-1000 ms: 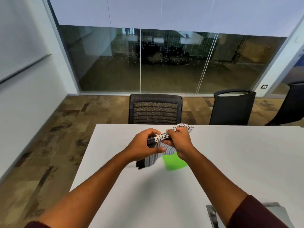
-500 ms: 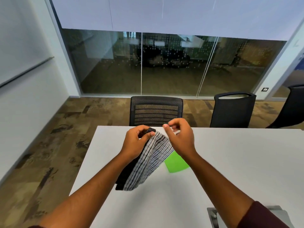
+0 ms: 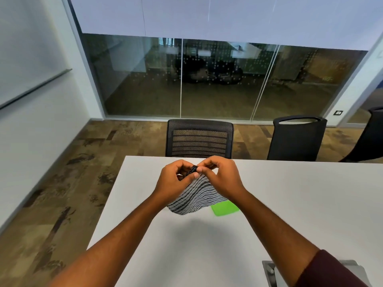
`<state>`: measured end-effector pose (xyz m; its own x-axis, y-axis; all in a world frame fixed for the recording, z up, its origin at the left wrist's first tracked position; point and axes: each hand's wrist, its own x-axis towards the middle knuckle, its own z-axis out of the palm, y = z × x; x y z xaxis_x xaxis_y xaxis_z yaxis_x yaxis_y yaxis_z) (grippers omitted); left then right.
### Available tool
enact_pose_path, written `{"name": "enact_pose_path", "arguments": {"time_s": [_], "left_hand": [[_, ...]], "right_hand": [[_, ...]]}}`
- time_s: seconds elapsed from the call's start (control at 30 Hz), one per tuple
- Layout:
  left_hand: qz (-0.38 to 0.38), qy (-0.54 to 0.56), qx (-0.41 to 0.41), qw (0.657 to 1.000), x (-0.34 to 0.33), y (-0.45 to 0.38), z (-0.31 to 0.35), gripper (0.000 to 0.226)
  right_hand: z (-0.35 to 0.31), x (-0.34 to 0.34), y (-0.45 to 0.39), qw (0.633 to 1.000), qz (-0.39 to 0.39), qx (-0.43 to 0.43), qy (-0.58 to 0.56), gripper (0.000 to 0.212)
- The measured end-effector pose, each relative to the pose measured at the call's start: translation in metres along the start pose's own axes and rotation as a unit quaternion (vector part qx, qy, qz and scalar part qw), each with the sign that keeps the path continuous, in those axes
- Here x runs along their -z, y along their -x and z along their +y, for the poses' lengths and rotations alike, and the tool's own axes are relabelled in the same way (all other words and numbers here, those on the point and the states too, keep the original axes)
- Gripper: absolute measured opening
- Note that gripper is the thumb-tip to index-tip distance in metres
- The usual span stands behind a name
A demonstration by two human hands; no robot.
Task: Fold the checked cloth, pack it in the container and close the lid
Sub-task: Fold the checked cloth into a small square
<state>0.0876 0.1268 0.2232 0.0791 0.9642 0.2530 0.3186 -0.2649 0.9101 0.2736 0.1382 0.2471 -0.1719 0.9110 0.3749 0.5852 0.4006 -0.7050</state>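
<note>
The checked cloth [image 3: 194, 198], grey-white with black stripes and a dark edge, hangs above the white table [image 3: 300, 195] between my hands. My left hand [image 3: 174, 183] pinches its dark top edge, and my right hand [image 3: 222, 178] pinches the same edge right beside it, fingertips nearly touching. The cloth sags toward me below the hands. A bright green flat piece [image 3: 224, 208], perhaps the container or its lid, lies on the table under my right wrist, partly hidden by the cloth and arm.
A grey metal cable box [image 3: 273, 272] is set into the table at the lower right. A mesh office chair [image 3: 199, 139] stands at the far edge, another black chair [image 3: 296, 137] to its right. The table's left edge drops to carpet.
The hands came back together at the cloth's top edge after parting. The cloth, which hung long to the lower left, is now gathered shorter under both hands.
</note>
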Motion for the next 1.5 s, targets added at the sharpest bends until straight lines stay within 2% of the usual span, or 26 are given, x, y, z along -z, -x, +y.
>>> {"name": "enact_pose_path", "arguments": {"time_s": [0.17,0.3,0.5,0.6,0.73,0.97,1.1,1.23,1.5], "left_hand": [[0.021,0.032,0.001,0.999,0.004,-0.004,0.002,0.011],[0.019,0.070,0.007,0.997,0.002,-0.005,0.003,0.008],[0.011,0.147,0.018,0.989,0.008,-0.004,0.005,0.012],[-0.006,0.151,0.015,0.988,0.010,-0.006,0.008,0.012],[-0.011,0.143,0.009,0.990,0.005,-0.007,0.009,0.014],[0.034,0.131,0.017,0.991,-0.002,-0.003,0.007,0.011],[0.039,0.087,0.014,0.995,-0.006,-0.001,0.002,0.015],[-0.055,-0.035,-0.015,0.998,0.000,0.012,-0.017,0.031],[-0.103,-0.135,-0.002,0.985,0.021,0.032,-0.053,0.018]], "right_hand": [[0.005,-0.005,0.002,1.000,0.001,-0.009,-0.005,0.004],[0.005,-0.013,0.010,0.999,-0.022,0.001,-0.028,0.022],[0.005,-0.010,0.008,0.996,0.013,-0.006,-0.092,0.014],[0.006,-0.006,0.009,0.993,0.011,-0.010,-0.116,0.009],[0.005,-0.009,0.010,0.996,-0.010,0.012,-0.083,0.006],[0.004,-0.014,0.011,0.998,-0.044,-0.002,-0.034,0.020],[0.005,-0.014,0.009,0.999,-0.021,0.025,0.012,0.018],[0.008,-0.005,0.005,0.999,0.040,0.001,-0.003,0.019],[0.026,0.014,-0.004,0.996,0.081,-0.040,-0.027,0.019]]}}
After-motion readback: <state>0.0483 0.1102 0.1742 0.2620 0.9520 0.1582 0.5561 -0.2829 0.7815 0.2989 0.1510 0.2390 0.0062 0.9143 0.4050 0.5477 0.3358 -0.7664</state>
